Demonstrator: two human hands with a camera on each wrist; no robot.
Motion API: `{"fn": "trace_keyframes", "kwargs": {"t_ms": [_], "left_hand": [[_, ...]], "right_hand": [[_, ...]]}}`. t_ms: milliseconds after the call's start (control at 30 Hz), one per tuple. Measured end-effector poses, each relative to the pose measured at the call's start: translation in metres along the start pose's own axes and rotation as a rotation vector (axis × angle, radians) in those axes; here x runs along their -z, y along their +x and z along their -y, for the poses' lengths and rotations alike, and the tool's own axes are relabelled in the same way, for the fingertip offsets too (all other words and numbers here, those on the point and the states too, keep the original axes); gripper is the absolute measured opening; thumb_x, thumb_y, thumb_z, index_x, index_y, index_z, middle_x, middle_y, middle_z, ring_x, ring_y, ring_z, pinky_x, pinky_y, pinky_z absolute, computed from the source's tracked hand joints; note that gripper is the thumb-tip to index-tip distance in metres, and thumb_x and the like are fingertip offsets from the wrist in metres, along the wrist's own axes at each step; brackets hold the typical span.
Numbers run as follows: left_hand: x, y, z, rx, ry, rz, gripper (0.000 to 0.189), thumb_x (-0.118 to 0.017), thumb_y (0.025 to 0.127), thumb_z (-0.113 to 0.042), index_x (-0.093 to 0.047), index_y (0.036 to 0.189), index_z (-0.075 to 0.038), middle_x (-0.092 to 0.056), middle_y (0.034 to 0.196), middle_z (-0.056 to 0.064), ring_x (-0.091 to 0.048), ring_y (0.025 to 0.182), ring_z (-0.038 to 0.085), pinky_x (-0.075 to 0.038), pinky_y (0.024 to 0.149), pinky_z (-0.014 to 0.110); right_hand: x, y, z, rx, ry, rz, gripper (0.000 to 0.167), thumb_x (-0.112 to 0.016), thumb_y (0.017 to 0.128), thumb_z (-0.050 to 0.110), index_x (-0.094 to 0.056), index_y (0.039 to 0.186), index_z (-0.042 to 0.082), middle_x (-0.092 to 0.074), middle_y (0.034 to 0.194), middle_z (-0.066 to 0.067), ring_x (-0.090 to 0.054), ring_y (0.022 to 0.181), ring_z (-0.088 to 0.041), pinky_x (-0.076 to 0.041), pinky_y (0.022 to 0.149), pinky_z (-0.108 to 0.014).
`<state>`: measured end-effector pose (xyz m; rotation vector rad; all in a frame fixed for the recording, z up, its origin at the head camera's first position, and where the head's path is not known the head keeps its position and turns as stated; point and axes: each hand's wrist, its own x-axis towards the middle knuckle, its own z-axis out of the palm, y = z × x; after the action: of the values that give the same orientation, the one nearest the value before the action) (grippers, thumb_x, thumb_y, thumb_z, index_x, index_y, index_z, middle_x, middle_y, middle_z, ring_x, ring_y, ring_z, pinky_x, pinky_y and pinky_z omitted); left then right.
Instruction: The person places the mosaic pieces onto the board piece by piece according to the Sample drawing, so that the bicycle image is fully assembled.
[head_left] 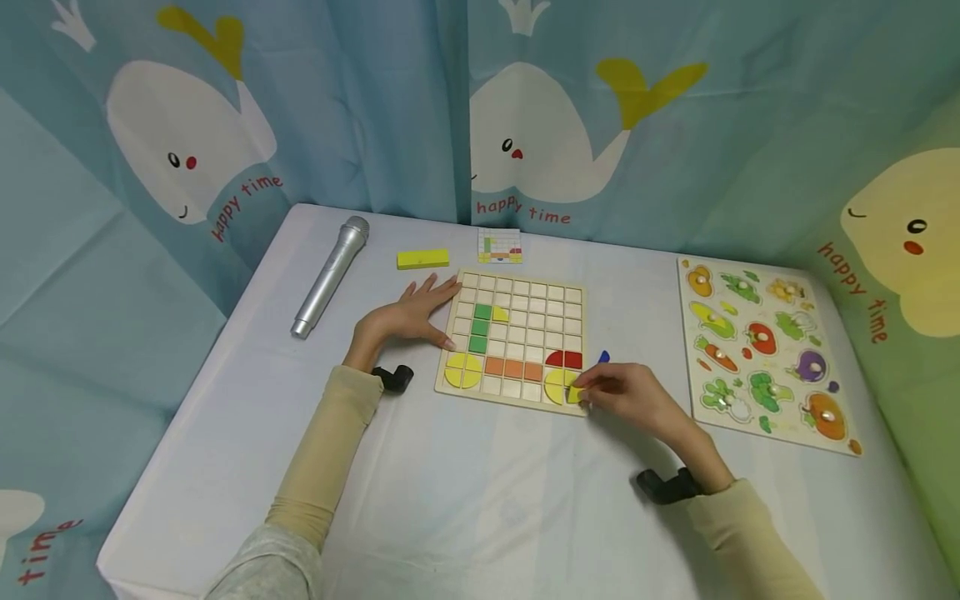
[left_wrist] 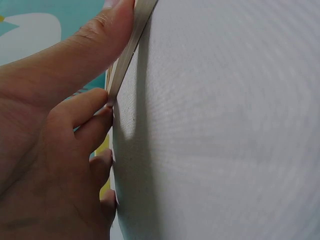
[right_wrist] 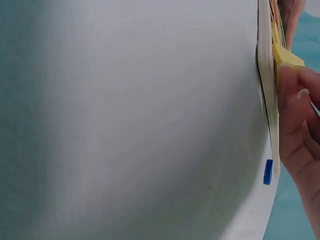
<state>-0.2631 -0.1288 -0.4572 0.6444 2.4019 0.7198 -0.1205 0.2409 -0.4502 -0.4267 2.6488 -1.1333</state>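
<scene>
A wooden grid board (head_left: 517, 333) lies on the table with coloured pieces in its squares. My right hand (head_left: 630, 398) pinches a yellow quarter-circle piece (right_wrist: 286, 54) between thumb and fingers at the board's near right corner; in the head view the fingers partly cover it. Beside it sit other yellow quarter pieces (head_left: 556, 385). My left hand (head_left: 408, 318) is spread along the board's left side, thumb and fingertips touching the edge. Yellow quarters form a circle (head_left: 462, 371) at the near left corner. Green squares (head_left: 479, 327), orange squares (head_left: 513, 367) and red pieces (head_left: 564, 359) also fill squares.
A blue piece (head_left: 603, 357) lies off the board's right edge. Behind the board are a small pattern card (head_left: 499, 247) and a yellow block (head_left: 423, 259). A silver microphone (head_left: 330, 279) lies at left, a vegetable peg puzzle (head_left: 761, 350) at right. Patterned curtains (head_left: 405, 108) surround the table.
</scene>
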Motion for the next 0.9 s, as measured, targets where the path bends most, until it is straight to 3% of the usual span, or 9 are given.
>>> {"fn": "trace_keyframes", "kwargs": {"t_ms": [233, 633, 900], "left_hand": [[0.0, -0.0002, 0.0, -0.004, 0.007, 0.004, 0.114, -0.086, 0.083, -0.037, -0.012, 0.167, -0.015, -0.003, 0.175, 0.001, 0.014, 0.16, 0.026, 0.013, 0.129, 0.048], [-0.0017, 0.0005, 0.003, 0.001, 0.009, 0.0, 0.114, -0.085, 0.083, -0.039, -0.011, 0.167, -0.016, -0.004, 0.175, 0.0, 0.013, 0.161, 0.025, 0.012, 0.129, 0.047], [0.0004, 0.0008, 0.0002, 0.002, 0.011, -0.003, 0.114, -0.086, 0.083, -0.037, -0.012, 0.167, -0.017, -0.004, 0.175, -0.001, 0.013, 0.161, 0.026, 0.012, 0.13, 0.047]], "right_hand": [[-0.0026, 0.0016, 0.0021, -0.002, -0.025, 0.007, 0.01, -0.077, 0.088, 0.0, -0.078, 0.097, 0.005, -0.075, 0.091, -0.005, -0.066, 0.077, -0.012, -0.056, 0.065, -0.02], [-0.0038, 0.0031, 0.0058, 0.013, -0.006, -0.009, 0.013, -0.077, 0.088, -0.001, -0.077, 0.101, 0.004, -0.076, 0.097, -0.007, -0.072, 0.081, -0.015, -0.058, 0.07, -0.019], [0.0029, 0.0051, 0.0001, 0.013, -0.042, -0.071, 0.017, -0.075, 0.089, -0.004, -0.077, 0.103, 0.005, -0.077, 0.101, -0.008, -0.072, 0.089, -0.021, -0.058, 0.077, -0.017]]}}
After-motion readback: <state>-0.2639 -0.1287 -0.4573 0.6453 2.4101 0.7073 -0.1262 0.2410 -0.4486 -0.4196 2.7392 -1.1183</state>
